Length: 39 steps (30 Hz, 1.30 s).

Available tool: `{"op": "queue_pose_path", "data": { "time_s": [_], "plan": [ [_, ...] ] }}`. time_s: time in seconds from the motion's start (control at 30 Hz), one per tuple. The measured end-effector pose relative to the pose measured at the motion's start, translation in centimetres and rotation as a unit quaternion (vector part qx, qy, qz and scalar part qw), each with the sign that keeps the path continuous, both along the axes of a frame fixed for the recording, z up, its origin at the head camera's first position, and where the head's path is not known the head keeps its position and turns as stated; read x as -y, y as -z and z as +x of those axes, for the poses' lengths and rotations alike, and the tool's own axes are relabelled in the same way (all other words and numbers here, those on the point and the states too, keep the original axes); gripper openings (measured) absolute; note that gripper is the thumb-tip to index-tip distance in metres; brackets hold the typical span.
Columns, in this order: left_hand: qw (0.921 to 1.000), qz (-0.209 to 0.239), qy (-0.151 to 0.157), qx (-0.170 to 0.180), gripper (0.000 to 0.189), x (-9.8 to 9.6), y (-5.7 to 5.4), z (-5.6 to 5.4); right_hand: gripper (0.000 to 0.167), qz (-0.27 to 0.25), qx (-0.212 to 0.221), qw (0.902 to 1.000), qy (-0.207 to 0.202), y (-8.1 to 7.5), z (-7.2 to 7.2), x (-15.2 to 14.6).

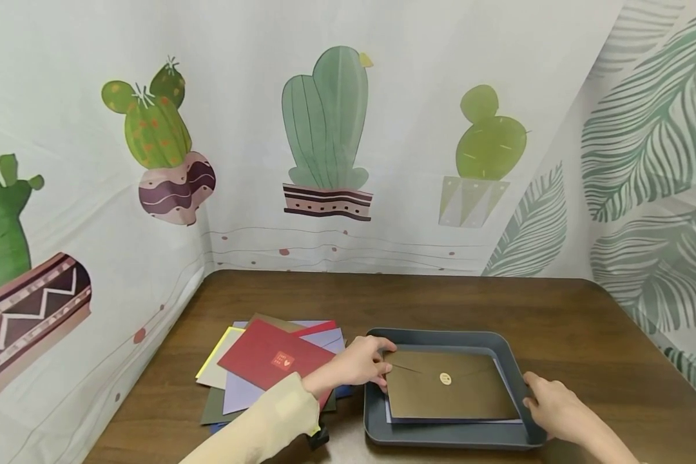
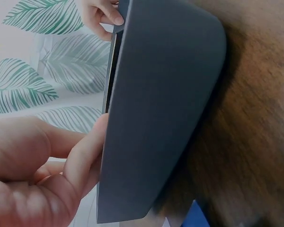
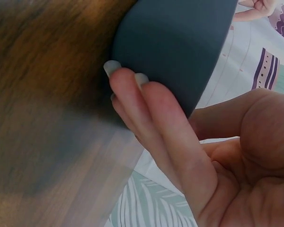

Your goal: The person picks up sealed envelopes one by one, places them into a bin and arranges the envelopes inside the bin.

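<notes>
A dark grey tray [image 1: 441, 438] sits on the table with a stack of envelopes inside. Uppermost lies a brown envelope [image 1: 452, 393] with a round cream sticker; paler edges show beneath it. At the tray's left rim, my left hand [image 1: 362, 362] holds on, its fingertips reaching over beside the envelope's edge. On the opposite side, my right hand [image 1: 559, 409] grips the tray's right wall. In the right wrist view, fingers [image 3: 168, 118] lie along the tray's outer wall, and the thumb is at the rim.
Left of the tray lies a loose pile of envelopes, a red envelope [image 1: 267, 354] on top and lilac, cream and green ones under it. The brown wooden table [image 1: 441, 296] meets a cactus-print cloth [image 1: 406, 129] at its back edge. A small black object [image 1: 319, 437] shows below the left sleeve.
</notes>
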<state>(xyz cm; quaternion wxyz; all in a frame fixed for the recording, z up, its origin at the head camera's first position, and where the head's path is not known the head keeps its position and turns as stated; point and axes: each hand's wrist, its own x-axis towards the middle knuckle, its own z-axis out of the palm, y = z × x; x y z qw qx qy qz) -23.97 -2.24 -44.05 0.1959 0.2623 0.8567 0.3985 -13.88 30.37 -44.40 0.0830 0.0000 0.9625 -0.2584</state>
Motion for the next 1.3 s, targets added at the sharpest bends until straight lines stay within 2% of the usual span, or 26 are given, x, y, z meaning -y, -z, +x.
{"op": "queue_pose_path", "data": {
  "time_s": [0.2, 0.4, 0.57, 0.67, 0.77, 0.83, 0.97, 1.13, 1.3],
  "plan": [
    [0.9987, -0.035, 0.016, -0.035, 0.041, 0.1, -0.4, 0.2, 0.027, -0.004, 0.009, 0.9999, -0.005, 0.0, 0.0, 0.0],
    [0.999, -0.038, 0.007, -0.023, 0.041, 0.5, -0.8, 0.3, 0.028, -0.002, 0.015, 0.9999, -0.003, 0.1, 0.0, -0.1],
    [0.9995, -0.007, 0.014, -0.026, 0.033, 1.3, -1.3, 0.0, 0.029, -0.006, 0.023, 0.9997, -0.002, 0.0, -0.1, 0.0],
    [0.999, 0.04, 0.015, -0.013, 0.026, 2.1, -1.7, -0.2, 0.028, -0.008, 0.022, 0.9997, -0.003, -0.1, 0.0, 0.0],
    [0.9975, 0.07, 0.008, -0.008, 0.021, 3.4, -2.0, -0.5, 0.028, -0.006, 0.021, 0.9998, -0.006, -0.1, -0.1, 0.0],
    [0.9957, 0.092, 0.0, 0.01, 0.02, 4.3, -2.1, -0.7, 0.028, -0.005, 0.021, 0.9997, -0.008, -0.1, 0.0, 0.0],
    [0.9942, 0.105, -0.019, 0.019, 0.018, 6.5, -2.3, -1.4, 0.028, 0.0, 0.021, 0.9998, -0.006, 0.0, -0.1, 0.1],
    [0.9969, 0.059, -0.05, -0.012, 0.018, 9.8, -2.4, -3.0, 0.03, 0.001, 0.021, 0.9998, 0.0, 0.0, -0.2, 0.1],
    [0.9942, 0.012, -0.1, -0.037, 0.02, 13.6, -1.4, -4.6, 0.032, 0.004, 0.026, 0.9997, -0.002, 0.0, -0.3, 0.1]
  ]
}}
